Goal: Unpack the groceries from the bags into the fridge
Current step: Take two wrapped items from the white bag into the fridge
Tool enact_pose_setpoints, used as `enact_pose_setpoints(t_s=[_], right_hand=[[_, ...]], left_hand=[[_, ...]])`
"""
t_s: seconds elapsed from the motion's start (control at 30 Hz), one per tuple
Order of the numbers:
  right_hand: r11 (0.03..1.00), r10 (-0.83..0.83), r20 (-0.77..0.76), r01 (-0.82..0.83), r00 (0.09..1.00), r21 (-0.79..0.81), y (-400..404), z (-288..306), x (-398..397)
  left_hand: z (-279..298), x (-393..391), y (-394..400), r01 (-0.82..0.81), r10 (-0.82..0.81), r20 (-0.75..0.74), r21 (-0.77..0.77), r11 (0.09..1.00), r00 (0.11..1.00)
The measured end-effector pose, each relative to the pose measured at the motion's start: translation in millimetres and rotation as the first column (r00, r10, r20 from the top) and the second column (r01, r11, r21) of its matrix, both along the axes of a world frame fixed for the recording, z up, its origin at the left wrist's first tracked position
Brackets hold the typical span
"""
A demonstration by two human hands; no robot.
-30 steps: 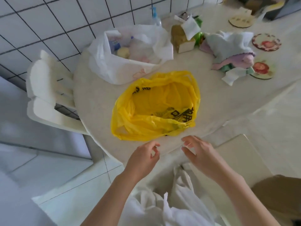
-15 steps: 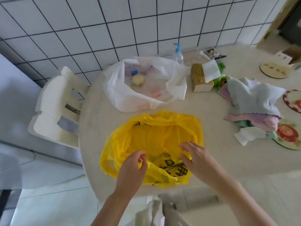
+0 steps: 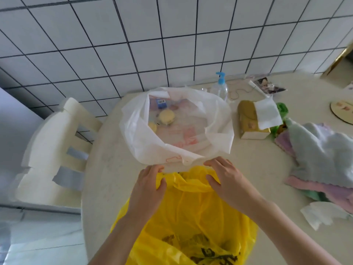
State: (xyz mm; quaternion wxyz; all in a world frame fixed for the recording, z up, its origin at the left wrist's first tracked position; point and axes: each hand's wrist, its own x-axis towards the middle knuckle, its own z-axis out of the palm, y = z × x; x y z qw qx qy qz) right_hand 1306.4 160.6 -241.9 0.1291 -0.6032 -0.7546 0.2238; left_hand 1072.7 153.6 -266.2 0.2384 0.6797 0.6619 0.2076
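The left hand and the right hand both pinch the far rim of the yellow bag, thumbs on the near side of the bunched film and fingers curled over its edge, so each hand is clenched on plastic and on nothing else. The rim is gathered between the two hands into a crumpled ridge that touches the near edge of the white bag.

The yellow bag lies on the near part of the table, between the person's forearms. Its film looks thin, soft and slippery, likely to slide through a loose pinch and to collapse when let go; the bunched rim or the handles seem the surest hold. It sags flat, and whether anything is inside cannot be told.

The white bag sits just beyond, mouth open upward. Inside it lie a round pale-yellow item, a smaller yellowish piece beside it, and a blue-labelled package with a barcode at the far side. These look light, and the round one possibly soft, so lifting them out singly from above seems safest.

To the right stands a tissue box, with folded cloths further right. A pump bottle stands by the tiled wall, and a white chair is at the table's left. No fridge is in view.
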Motion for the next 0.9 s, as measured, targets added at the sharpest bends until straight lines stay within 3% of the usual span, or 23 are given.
enact_pose_setpoints(t_s=[0.37,0.53,0.73,0.9], right_hand=[[0.992,0.111,0.079,-0.116,0.991,0.056,167.3,-20.7,-38.6],[0.982,0.155,0.182,-0.172,0.971,0.079,230.4,-43.4,-59.2],[0.96,0.275,0.276,-0.278,0.921,-0.029,280.2,-92.3,-90.0],[0.983,0.163,0.277,-0.132,0.947,-0.127,301.5,-120.0,-116.9]], left_hand=[[-10.9,-12.6,175.3,0.164,-0.151,-0.203,0.046,0.985,0.967],[-47.0,-24.8,230.5,0.351,-0.308,-0.484,-0.001,0.936,0.819],[-78.8,-49.3,263.3,0.242,-0.286,-0.656,-0.16,0.957,0.698],[-97.5,-64.5,278.2,0.143,-0.231,-0.691,-0.183,0.973,0.685]])
